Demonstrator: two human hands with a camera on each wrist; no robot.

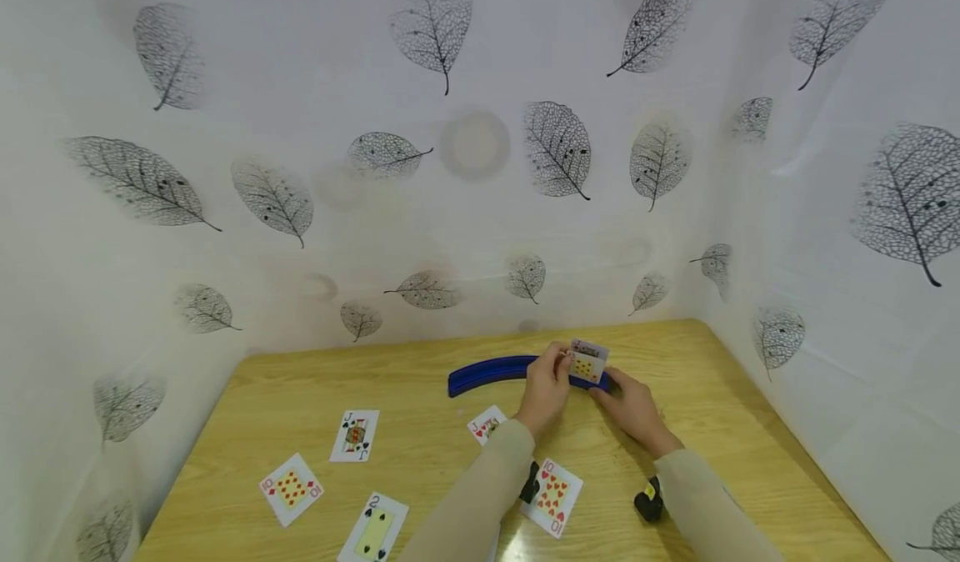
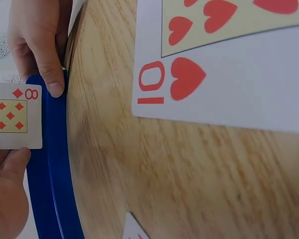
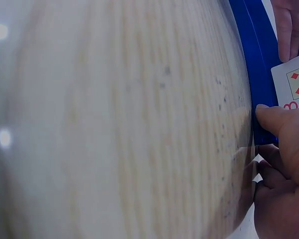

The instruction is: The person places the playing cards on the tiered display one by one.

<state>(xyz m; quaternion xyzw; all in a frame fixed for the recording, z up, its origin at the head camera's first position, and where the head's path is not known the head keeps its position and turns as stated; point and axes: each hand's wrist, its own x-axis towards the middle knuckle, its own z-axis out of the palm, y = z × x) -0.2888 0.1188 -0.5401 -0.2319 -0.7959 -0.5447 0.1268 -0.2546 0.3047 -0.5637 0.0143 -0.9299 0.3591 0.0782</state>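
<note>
In the head view a curved blue card holder (image 1: 487, 372) lies toward the back of the table. My left hand (image 1: 546, 387) holds the left edge of an eight of diamonds (image 1: 586, 368), which stands at the holder's right part. Behind that card the top of a face card (image 1: 591, 348) shows. My right hand (image 1: 636, 408) grips the right end of the holder, its thumb (image 3: 269, 117) on the front and the other fingers curled below. The left wrist view shows the eight of diamonds (image 2: 15, 115) between both hands, upright against the blue holder (image 2: 52, 169).
Face up on the wooden table (image 1: 420, 495) lie a jack of spades (image 1: 355, 436), a ten of diamonds (image 1: 291, 489), a two of spades (image 1: 373, 529), a red jack (image 1: 487, 424) and a ten of hearts (image 1: 552, 498). Leaf-printed white curtains (image 1: 480, 228) surround it.
</note>
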